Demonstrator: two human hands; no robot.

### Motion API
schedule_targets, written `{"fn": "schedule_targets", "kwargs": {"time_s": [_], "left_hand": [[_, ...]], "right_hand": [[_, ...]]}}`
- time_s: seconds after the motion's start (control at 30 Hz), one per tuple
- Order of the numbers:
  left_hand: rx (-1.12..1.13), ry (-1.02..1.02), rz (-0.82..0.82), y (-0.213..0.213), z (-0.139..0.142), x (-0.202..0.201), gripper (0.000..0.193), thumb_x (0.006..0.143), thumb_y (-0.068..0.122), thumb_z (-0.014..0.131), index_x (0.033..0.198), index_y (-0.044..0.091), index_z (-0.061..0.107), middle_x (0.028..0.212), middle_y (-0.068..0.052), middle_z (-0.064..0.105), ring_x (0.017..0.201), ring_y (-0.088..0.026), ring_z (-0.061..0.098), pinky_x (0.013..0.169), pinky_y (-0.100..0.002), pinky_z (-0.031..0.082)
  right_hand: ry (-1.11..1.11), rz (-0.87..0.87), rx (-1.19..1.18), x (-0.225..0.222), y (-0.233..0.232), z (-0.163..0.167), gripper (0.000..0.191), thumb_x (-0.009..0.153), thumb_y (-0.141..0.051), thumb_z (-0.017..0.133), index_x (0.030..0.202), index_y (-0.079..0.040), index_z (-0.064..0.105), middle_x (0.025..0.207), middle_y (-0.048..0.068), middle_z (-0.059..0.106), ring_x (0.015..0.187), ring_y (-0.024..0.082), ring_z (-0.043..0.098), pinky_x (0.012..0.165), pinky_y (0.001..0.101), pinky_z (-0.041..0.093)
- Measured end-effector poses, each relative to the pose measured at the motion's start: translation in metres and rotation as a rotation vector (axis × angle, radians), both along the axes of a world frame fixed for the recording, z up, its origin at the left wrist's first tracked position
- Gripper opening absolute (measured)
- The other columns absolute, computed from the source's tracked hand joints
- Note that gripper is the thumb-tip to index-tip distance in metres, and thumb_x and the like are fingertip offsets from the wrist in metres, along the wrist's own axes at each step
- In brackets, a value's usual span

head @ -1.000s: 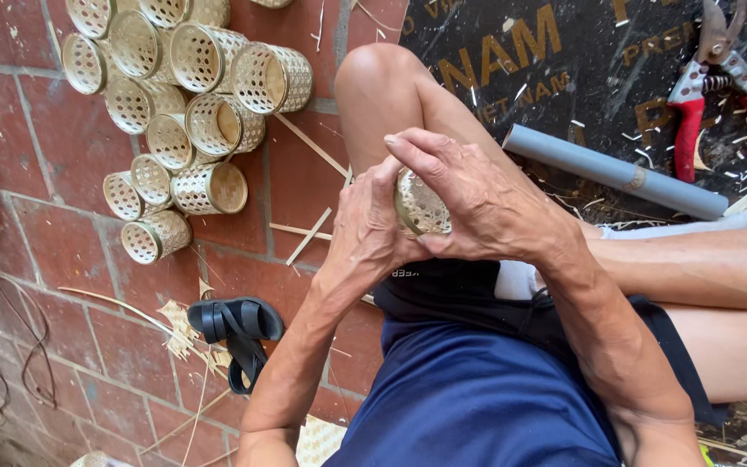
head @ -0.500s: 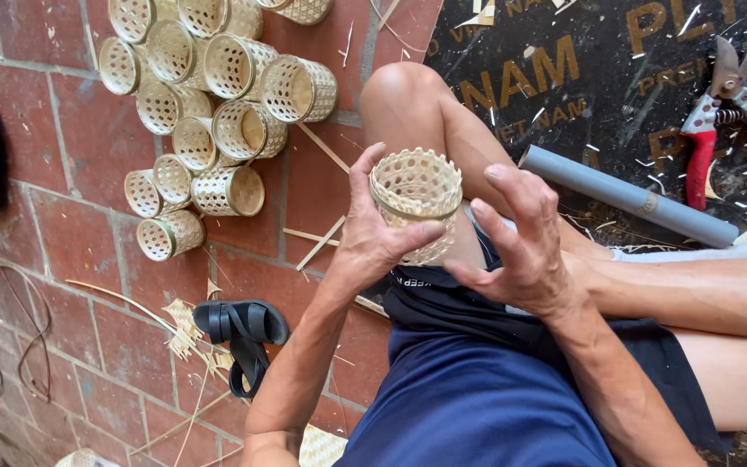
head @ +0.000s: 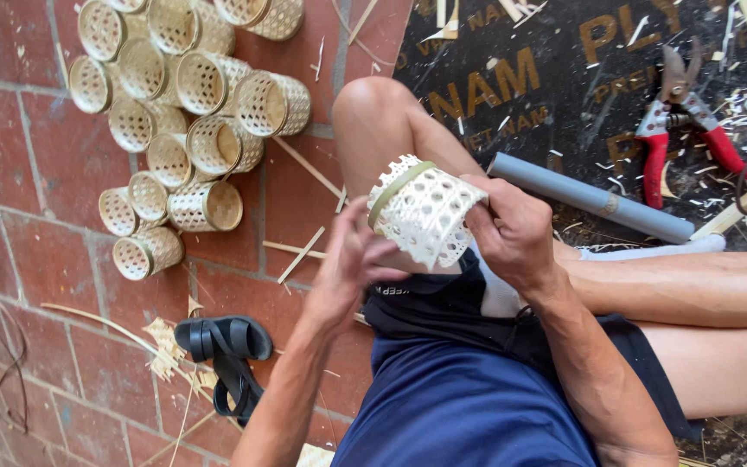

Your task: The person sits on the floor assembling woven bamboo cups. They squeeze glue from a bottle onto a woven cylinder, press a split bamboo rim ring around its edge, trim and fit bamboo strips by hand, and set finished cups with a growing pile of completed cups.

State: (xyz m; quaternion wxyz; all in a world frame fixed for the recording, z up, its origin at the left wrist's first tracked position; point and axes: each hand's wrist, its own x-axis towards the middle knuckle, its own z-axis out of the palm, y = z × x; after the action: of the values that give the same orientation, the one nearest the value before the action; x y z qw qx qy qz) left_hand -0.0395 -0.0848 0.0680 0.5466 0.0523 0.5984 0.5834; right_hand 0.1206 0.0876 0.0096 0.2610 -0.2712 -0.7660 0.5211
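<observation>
A small woven bamboo basket (head: 421, 212), pale with an open lattice and a greenish rim band, is held on its side above my bent knee (head: 373, 112). My right hand (head: 512, 229) grips its right side with thumb and fingers. My left hand (head: 352, 264) touches its lower left edge, fingers curled under it. I sit on the floor in dark shorts.
A pile of several finished woven baskets (head: 188, 112) lies on the red brick floor at upper left. A black sandal (head: 226, 350) rests at bottom left. Red-handled shears (head: 676, 117) and a grey pipe (head: 590, 199) lie on a black mat (head: 546, 52) at upper right. Bamboo slivers are scattered about.
The basket has been turned from showing its open mouth to lying on its side. My right hand, open half a second ago, now grips it; my left hand slid beneath.
</observation>
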Motion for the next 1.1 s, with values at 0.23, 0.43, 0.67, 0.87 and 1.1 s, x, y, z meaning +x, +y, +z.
{"fn": "schedule_targets", "kwargs": {"time_s": [0.23,0.43,0.67,0.87,1.1], "left_hand": [[0.026,1.656,-0.718,0.023,0.04,-0.012,0.136,0.044,0.052,0.096,0.15,-0.001,0.029,0.148,-0.024,0.046,0.136,-0.046,0.047,0.108,-0.061,0.031],[-0.107,1.522,-0.652,0.044,0.038,-0.029,0.124,0.048,0.035,0.1,0.149,0.005,0.035,0.125,-0.018,0.062,0.115,-0.038,0.062,0.1,-0.051,0.046],[-0.229,1.323,-0.51,0.038,0.023,-0.058,0.123,0.05,0.03,0.097,0.15,0.005,0.031,0.126,-0.018,0.063,0.11,-0.037,0.063,0.09,-0.049,0.051],[-0.225,1.305,-0.508,0.053,0.011,-0.063,0.123,0.048,0.031,0.098,0.149,0.006,0.032,0.127,-0.018,0.063,0.112,-0.038,0.063,0.093,-0.049,0.05],[-0.242,1.272,-0.484,0.052,0.005,-0.065,0.12,0.049,0.035,0.1,0.147,0.005,0.039,0.133,-0.02,0.061,0.117,-0.041,0.061,0.097,-0.05,0.049]], "right_hand": [[-0.03,0.46,-0.051,-0.03,0.027,0.011,0.018,0.095,-0.007,0.066,0.111,-0.005,0.072,0.09,0.015,0.074,0.08,0.028,0.074,0.071,0.0365,0.057],[-0.155,0.328,-0.446,-0.036,0.074,-0.014,0.026,0.092,-0.017,0.071,0.115,-0.005,0.073,0.091,0.009,0.077,0.076,0.018,0.074,0.069,0.0345,0.061],[-0.304,-0.53,0.553,-0.022,0.295,-0.091,0.01,0.101,-0.002,0.063,0.104,0.0,0.072,0.09,0.011,0.07,0.076,0.022,0.065,0.068,0.0354,0.055],[-0.368,-0.373,0.919,-0.028,0.353,-0.116,0.004,0.092,-0.006,0.076,0.091,-0.009,0.073,0.079,0.006,0.069,0.074,0.021,0.066,0.064,0.0371,0.052],[0.132,-0.239,0.534,-0.026,0.271,-0.055,0.01,0.108,0.011,0.069,0.117,0.007,0.069,0.084,0.018,0.061,0.071,0.028,0.056,0.063,0.0394,0.047]]}}
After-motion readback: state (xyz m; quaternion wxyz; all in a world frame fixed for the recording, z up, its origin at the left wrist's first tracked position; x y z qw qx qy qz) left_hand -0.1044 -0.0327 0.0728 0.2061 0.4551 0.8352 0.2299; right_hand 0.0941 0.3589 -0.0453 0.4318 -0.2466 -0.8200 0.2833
